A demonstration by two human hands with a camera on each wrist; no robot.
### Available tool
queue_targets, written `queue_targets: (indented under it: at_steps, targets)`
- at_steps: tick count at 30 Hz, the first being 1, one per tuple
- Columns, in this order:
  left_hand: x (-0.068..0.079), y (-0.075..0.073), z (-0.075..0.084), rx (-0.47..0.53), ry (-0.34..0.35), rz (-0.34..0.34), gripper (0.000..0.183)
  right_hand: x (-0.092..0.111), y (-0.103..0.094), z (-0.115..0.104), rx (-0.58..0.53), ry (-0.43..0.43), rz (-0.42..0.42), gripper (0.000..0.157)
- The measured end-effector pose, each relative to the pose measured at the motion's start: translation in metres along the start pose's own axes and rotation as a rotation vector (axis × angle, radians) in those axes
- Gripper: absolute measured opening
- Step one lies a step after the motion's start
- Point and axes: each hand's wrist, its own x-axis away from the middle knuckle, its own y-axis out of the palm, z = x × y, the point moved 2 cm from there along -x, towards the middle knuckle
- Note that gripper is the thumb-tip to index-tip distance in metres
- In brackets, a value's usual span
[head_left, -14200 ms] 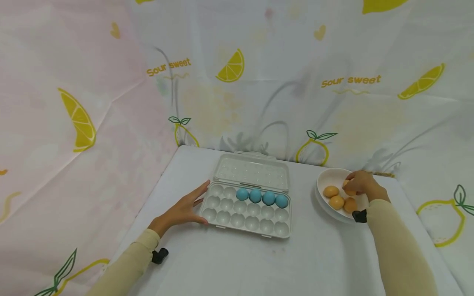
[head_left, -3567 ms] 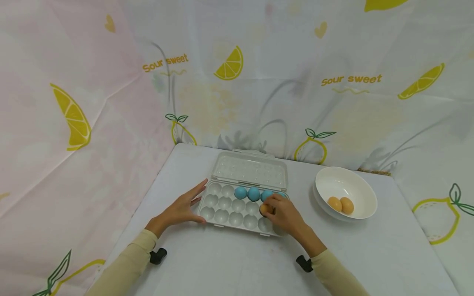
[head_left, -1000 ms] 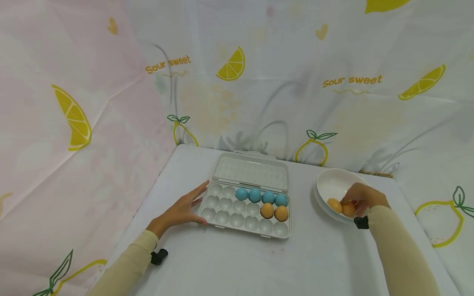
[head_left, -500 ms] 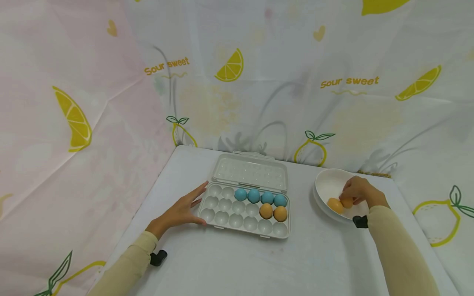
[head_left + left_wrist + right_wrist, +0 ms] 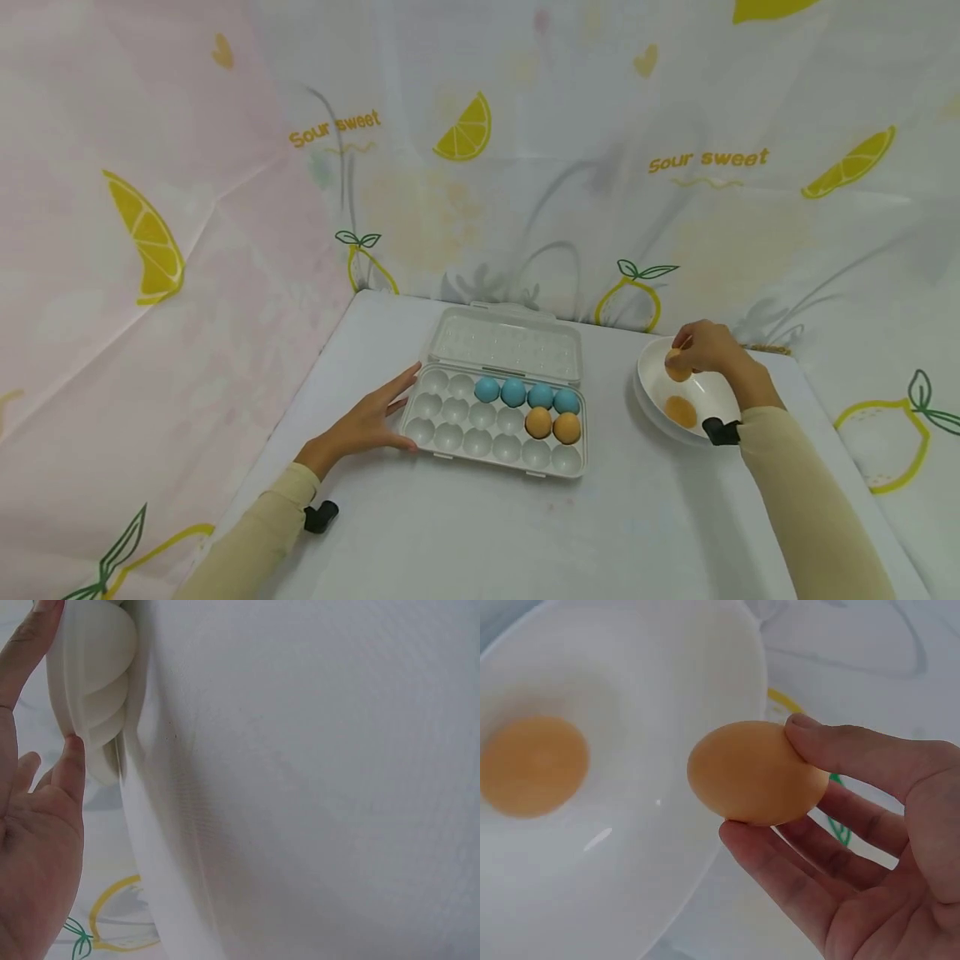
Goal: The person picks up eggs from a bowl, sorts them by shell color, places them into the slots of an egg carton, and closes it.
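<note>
My right hand (image 5: 712, 348) pinches an orange-brown egg (image 5: 754, 774) between thumb and fingertips, raised over the white bowl (image 5: 649, 402). Another brown egg (image 5: 681, 412) lies at the bowl's bottom. On the left, my left hand (image 5: 367, 425) rests against the short end of the egg tray (image 5: 495, 473), thumb at its near corner and fingers spread toward the far one. In the left wrist view a finger (image 5: 71, 769) touches the tray's rim. Several blue eggs (image 5: 513, 392) fill the right part of the back row. Two brown eggs (image 5: 552, 425) sit before them at the right.
The tray's clear lid (image 5: 510, 343) lies folded back behind it, near the printed backdrop (image 5: 555, 208). White cloth (image 5: 480, 533) covers the table, whose left edge meets a pinkish wall cloth (image 5: 232, 250). Black wrist devices (image 5: 321, 517) hang below both sleeves.
Since the earliest frame, two brown eggs have come into the tray and fewer lie in the bowl. In the last second my right hand took an egg and lifted it; my left hand stayed.
</note>
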Motion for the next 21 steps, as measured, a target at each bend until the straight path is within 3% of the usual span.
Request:
queue_targets:
  at_steps: [8,15,21]
  targets:
    - [0.0,0.001,-0.002,0.014,-0.002,0.006,0.115,0.0,0.003,-0.047,0.045,-0.122,0.098,0.026]
    - [0.004,0.002,-0.003,-0.014,-0.016,0.009,0.115,0.0,0.033,-0.078,-0.044,-0.283,0.239,0.013]
    - [0.001,0.001,-0.001,-0.015,0.002,0.009,0.114,0.001,0.059,-0.102,-0.102,-0.436,0.351,0.022]
